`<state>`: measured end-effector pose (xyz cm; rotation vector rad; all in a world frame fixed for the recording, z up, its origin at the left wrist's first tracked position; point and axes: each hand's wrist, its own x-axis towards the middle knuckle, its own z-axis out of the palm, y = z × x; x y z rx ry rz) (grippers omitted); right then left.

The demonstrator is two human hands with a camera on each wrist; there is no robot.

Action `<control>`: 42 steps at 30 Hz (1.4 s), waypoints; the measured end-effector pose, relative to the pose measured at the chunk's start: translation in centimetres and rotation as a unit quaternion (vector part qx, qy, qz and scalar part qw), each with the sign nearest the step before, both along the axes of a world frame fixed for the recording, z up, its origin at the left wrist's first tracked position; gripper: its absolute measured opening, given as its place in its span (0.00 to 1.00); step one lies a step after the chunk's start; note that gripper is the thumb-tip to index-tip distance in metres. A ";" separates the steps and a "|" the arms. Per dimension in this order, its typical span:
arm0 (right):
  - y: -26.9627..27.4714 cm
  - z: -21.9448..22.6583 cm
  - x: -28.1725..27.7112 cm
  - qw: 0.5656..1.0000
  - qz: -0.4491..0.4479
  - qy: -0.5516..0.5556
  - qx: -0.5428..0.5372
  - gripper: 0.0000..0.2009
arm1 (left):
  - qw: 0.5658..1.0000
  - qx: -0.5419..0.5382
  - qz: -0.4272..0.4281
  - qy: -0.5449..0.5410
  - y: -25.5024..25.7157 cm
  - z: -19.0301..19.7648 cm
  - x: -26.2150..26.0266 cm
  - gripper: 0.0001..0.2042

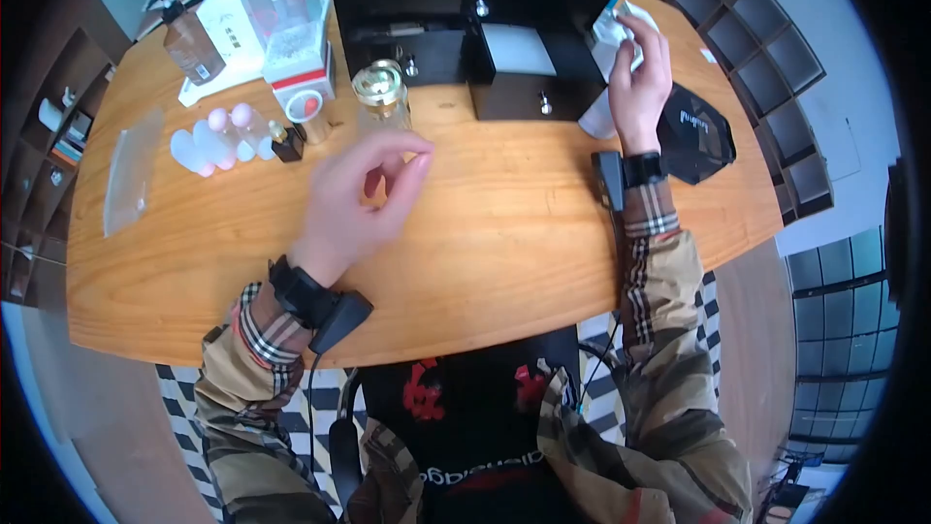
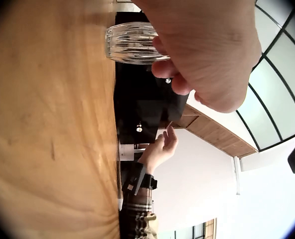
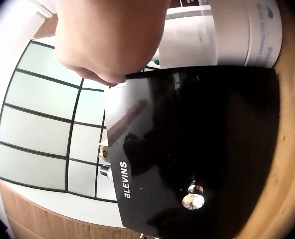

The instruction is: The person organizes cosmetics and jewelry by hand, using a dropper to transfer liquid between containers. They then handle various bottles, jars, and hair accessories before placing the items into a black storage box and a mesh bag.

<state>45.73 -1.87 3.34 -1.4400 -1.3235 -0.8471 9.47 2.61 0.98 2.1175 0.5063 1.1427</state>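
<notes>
My left hand [image 1: 354, 199] is above the table, its fingers loosely curled and thumb and index tips close together, with nothing seen between them. Just beyond it stands a ribbed glass jar [image 2: 130, 44] with a gold lid [image 1: 378, 81]; in the left wrist view the fingers overlap the jar's upper part. At the right end of the black BLEVINS drawer box [image 1: 427, 5], my right hand [image 1: 642, 88] is raised with relaxed fingers. Below and beside that hand are a white cylindrical container [image 1: 598, 117] and other white items partly hidden by it. The right wrist view hides the fingertips.
One drawer [image 1: 533, 95] with a clear knob juts out from the box. A black faceted case [image 1: 693, 134] lies at the right. Along the left are a brown pump bottle [image 1: 192, 44], a clear cup [image 1: 308, 117], a small dark bottle [image 1: 286, 143], several pink-and-white sponges [image 1: 218, 141] and a plastic bag [image 1: 133, 175].
</notes>
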 end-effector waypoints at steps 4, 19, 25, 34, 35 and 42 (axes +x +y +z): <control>0.1 0.2 -0.7 0.999 -0.001 0.039 -0.003 0.11 | 0.981 0.102 0.069 -0.150 0.8 -0.3 -0.1 0.12; 0.0 0.8 -10.2 0.963 0.267 0.021 -0.032 0.14 | 0.988 0.010 0.139 -0.067 2.2 0.2 1.1 0.29; -0.7 -1.0 -13.9 0.904 0.388 0.093 -0.158 0.25 | 0.991 -0.021 0.120 -0.052 1.6 -0.1 1.0 0.30; -0.5 -2.7 -14.5 0.808 0.467 0.204 -0.297 0.34 | 0.997 -0.061 0.033 -0.034 1.2 -0.4 1.1 0.22; -0.6 -2.7 -14.4 0.806 0.468 0.205 -0.298 0.34 | 0.997 -0.064 0.025 -0.038 1.0 -0.6 1.1 0.19; -1.2 -2.7 -14.7 0.747 0.474 0.265 -0.384 0.35 | 0.993 -0.114 -0.004 0.036 0.8 -0.4 0.6 0.13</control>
